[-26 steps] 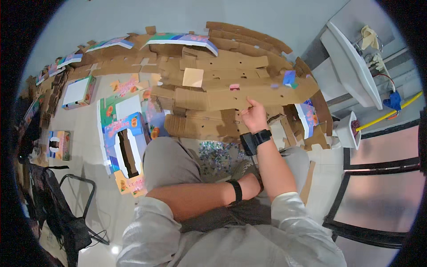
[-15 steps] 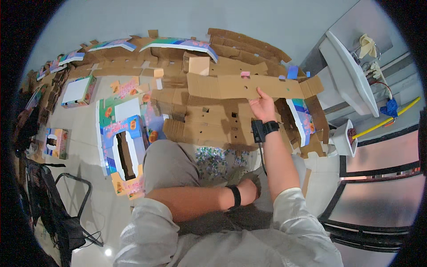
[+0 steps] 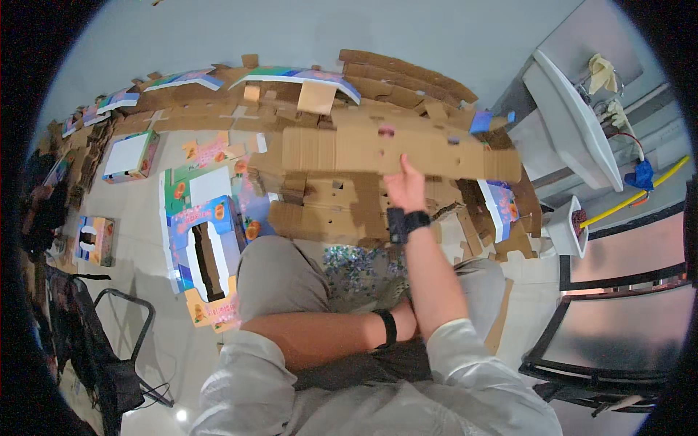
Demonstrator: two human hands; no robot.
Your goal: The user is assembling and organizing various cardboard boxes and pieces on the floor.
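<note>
My right hand grips the near edge of a long flat cardboard piece, thumb on top and fingers underneath. The plain brown piece has a few small holes and is lifted over other flattened cardboard on the floor. My left forearm lies across my lap, a black band on its wrist. The left hand rests by my right leg, its fingers hidden partly behind my right forearm. Between my knees lies a heap of small blue, green and white bits.
Printed fruit boxes lie to the left, with a smaller box and a black-framed chair beyond. Cardboard strips line the wall. At right stand a white basin, a small white bin and a yellow stick.
My right hand has moved left and a little nearer with the cardboard piece, which now blurs and shows more of its face. My left hand stays in my lap.
</note>
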